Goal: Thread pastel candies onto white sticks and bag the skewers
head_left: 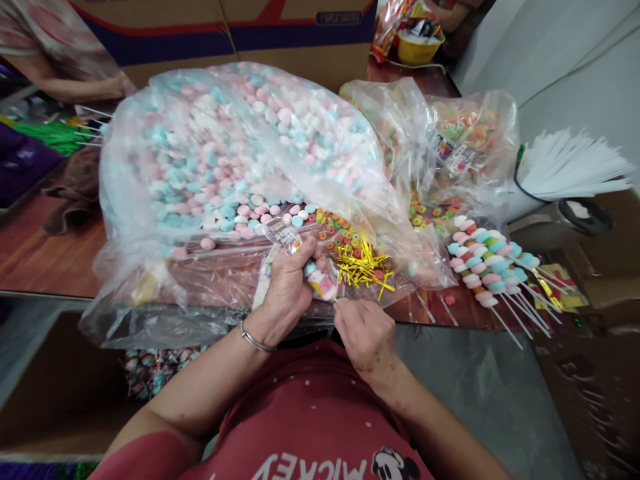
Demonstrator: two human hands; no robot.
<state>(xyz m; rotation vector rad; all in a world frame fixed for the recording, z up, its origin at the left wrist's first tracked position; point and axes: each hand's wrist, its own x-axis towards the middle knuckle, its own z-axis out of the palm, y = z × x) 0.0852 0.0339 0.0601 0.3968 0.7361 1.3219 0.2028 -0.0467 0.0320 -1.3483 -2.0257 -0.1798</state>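
My left hand (290,277), with a bracelet at the wrist, is closed around a marshmallow skewer in a clear printed wrapper (323,283). Its lower end points toward my right hand (365,333), whose fingers pinch at that end; the exact piece between the fingertips is hidden. Just beyond my hands lies a loose pile of gold twist ties (365,267). Small ring-shaped gummies (333,227) and pink, white and blue marshmallows (250,213) spill out behind them. A large clear bag of marshmallows (225,140) fills the middle of the table.
Finished-looking marshmallow skewers (493,263) lie stacked at the right, near white sticks in a container (570,167). Behind are a bag of gummies (465,133), a yellow basin (420,50) and large cartons (300,40). Another person's arm (75,87) is at the left. Below is an open box (60,380).
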